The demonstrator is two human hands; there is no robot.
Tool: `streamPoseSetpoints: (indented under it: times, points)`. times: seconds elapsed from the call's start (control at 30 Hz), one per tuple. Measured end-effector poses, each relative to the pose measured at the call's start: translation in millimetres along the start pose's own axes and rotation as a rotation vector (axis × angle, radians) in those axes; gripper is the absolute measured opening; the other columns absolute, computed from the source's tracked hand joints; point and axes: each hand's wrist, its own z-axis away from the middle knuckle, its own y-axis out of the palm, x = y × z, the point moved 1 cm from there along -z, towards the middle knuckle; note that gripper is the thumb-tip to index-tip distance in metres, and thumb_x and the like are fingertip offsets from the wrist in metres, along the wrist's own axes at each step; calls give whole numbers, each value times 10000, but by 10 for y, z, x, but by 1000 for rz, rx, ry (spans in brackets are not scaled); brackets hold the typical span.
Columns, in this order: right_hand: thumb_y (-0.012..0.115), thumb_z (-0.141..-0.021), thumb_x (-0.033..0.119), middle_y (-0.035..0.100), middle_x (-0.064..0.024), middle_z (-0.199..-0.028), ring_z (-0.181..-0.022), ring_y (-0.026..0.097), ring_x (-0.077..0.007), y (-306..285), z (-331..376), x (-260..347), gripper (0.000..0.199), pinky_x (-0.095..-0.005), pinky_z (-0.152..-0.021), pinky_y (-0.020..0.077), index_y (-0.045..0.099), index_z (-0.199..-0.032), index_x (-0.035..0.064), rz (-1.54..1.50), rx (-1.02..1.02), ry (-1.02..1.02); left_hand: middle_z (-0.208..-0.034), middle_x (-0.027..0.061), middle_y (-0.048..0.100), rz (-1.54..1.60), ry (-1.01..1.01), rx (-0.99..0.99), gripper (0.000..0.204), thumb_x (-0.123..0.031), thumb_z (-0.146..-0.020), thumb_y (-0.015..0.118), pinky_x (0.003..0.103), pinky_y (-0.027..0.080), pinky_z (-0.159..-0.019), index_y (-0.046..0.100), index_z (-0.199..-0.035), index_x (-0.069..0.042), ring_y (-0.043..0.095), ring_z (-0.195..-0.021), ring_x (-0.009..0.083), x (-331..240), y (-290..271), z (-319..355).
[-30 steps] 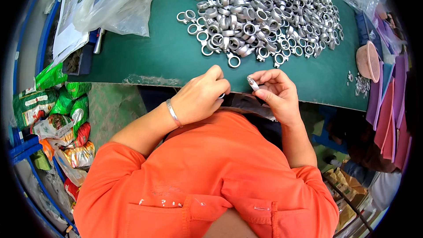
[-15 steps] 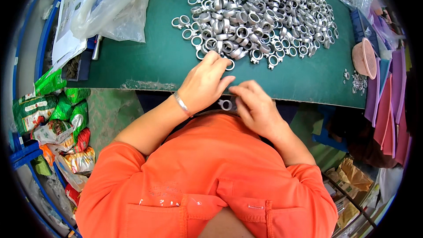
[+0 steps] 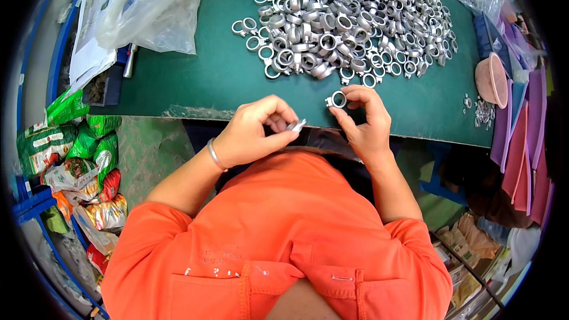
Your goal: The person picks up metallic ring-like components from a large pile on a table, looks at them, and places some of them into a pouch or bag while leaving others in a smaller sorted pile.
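Pinching a silver metal ring (image 3: 338,99) between thumb and fingertips of the right hand (image 3: 363,123), just above the near edge of the green surface (image 3: 213,77). Holding a small silver piece (image 3: 296,125) in a narrow pinch grip of the left hand (image 3: 252,133), just beside the ring but not touching it, over the lap rather than over the surface. Wearing a metal bangle (image 3: 213,155) on the left wrist. Lying just beyond the right hand: a large pile of similar rings (image 3: 344,18). Resting farther out: a clear plastic bag (image 3: 151,9) at the left, a pink bowl (image 3: 491,80) at the right. Risking a drop of the small piece into the lap, since both grips are fingertip-only and off the edge. Risking a knock of the nearest pile rings over the edge.
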Motion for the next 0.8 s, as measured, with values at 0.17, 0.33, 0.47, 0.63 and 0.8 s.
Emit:
streamPoseSetpoints:
  times: [0.17,0.33,0.47,0.63,0.8]
  points:
    - [763,-709,-28,607,-108,-996,-799,598,-157,46,106,-26,459,-252,-647,498,480,-1064,36,-221,-89,-44,-900,78,601,-383,205,166,197,8,-743,709,222,486,-594,540,-841,-22,571,-642,107,17,-76,108]
    - [756,-717,-34,605,-117,-994,-801,603,-167,89,102,52,470,-262,-659,503,463,-1076,40,-286,-104,-157,-942,37,566,-206,78,56,252,-39,-785,719,204,477,-587,593,-1002,-14,555,-639,71,-139,40,16]
    - [783,-682,6,612,-125,-952,-825,604,-239,106,42,256,360,-309,-680,506,548,-955,32,-248,115,-194,-974,53,631,579,-151,-22,161,-18,-875,628,212,515,-653,587,-1026,21,613,-758,81,-93,195,-32]
    - [736,-709,48,581,-124,-959,-853,555,-293,191,-254,214,283,-361,-731,468,630,-972,37,157,-3,-257,-874,30,657,301,102,-360,160,-13,-852,656,203,505,-658,614,-1003,18,608,-732,63,-159,-103,-39]
    - [741,-687,36,536,-117,-920,-826,512,-306,256,-448,66,243,-378,-709,437,601,-885,49,306,-11,-230,-829,39,659,-300,477,-973,131,-27,-824,688,221,482,-621,648,-943,9,595,-698,83,-401,-1133,-356]
